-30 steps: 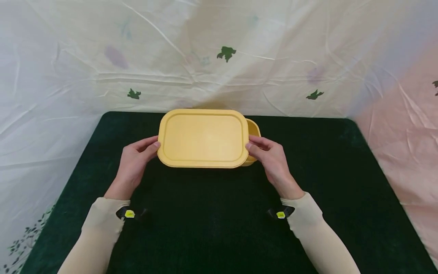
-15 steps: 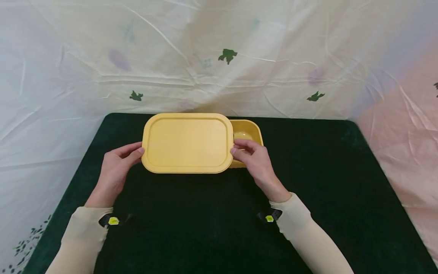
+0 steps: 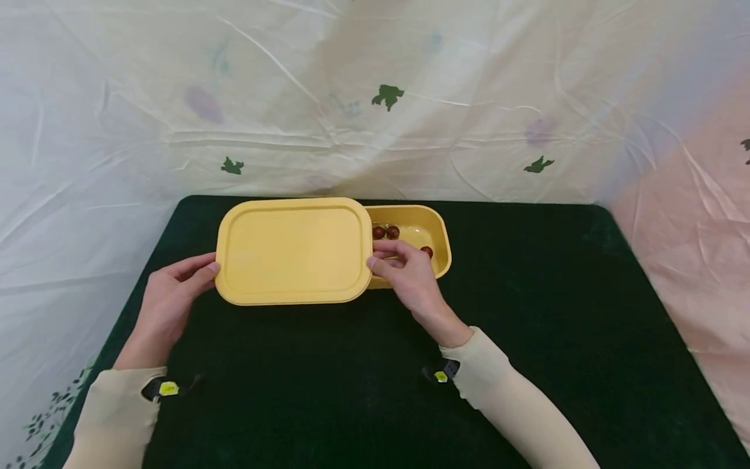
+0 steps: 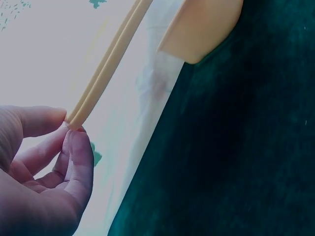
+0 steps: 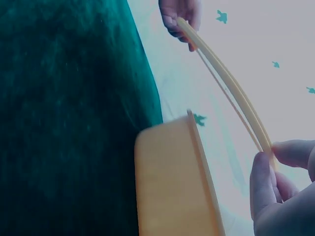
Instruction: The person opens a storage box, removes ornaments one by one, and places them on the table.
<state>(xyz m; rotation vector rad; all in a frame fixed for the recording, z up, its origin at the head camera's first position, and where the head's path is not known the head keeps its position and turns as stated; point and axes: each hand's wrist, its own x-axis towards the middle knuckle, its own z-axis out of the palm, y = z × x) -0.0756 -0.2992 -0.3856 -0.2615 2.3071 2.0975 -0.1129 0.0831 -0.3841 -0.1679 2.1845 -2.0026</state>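
Note:
A yellow rectangular lid (image 3: 294, 251) with rounded corners is held level by both hands, above and left of its matching box. My left hand (image 3: 170, 296) pinches the lid's left end between thumb and fingers; the left wrist view shows the lid edge-on (image 4: 106, 66) in that pinch. At the other end, my right hand (image 3: 410, 280) pinches the lid's right edge, in front of the box. The yellow box (image 3: 442, 244) stands on the table, its left part hidden under the lid. Inside it lie several dark red round things (image 3: 393, 232). Both wrist views show air between lid and box (image 5: 172, 177).
A dark green cloth covers the table (image 3: 556, 312). Behind it hangs a pale curtain (image 3: 457, 85) with green leaf-like marks, close to the table's back edge. Each wrist bears a black strap with a yellow tag (image 3: 168, 389).
Both hands have carried the lid leftward and a little nearer to me. More of the box now shows, along with the dark red round things inside. The box has stayed in place.

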